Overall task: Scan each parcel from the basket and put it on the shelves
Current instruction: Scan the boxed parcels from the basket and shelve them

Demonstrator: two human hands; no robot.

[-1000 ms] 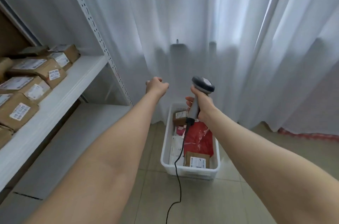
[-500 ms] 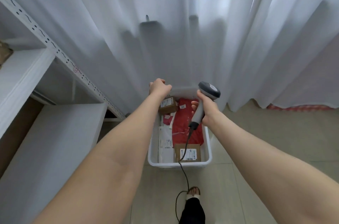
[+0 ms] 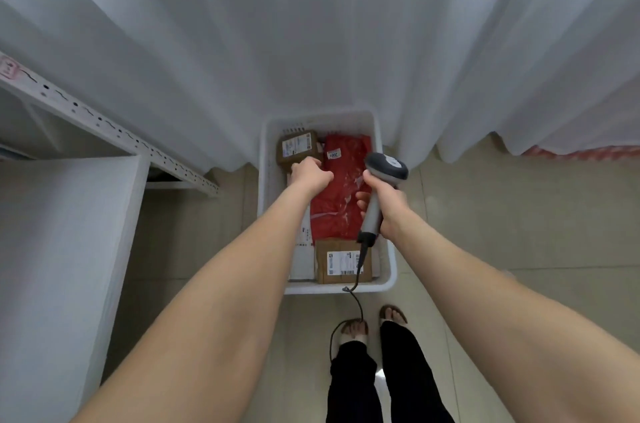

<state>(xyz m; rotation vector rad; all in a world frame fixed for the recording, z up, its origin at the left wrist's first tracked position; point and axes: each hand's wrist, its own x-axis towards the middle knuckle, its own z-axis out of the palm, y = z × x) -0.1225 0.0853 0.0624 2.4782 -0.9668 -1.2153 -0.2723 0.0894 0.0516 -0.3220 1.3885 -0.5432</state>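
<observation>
My right grip wraps the scanner mid-frame over the basket. My left grip curls by the brown box; I cannot tell if it holds anything.

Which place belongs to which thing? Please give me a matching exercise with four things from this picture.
Things:
1 barcode scanner
2 red parcel
3 white basket
4 left hand

Places:
a on the floor tiles
b at the far cardboard box
c in the right hand
d inside the basket

Pairs: 1-c; 2-d; 3-a; 4-b
</observation>
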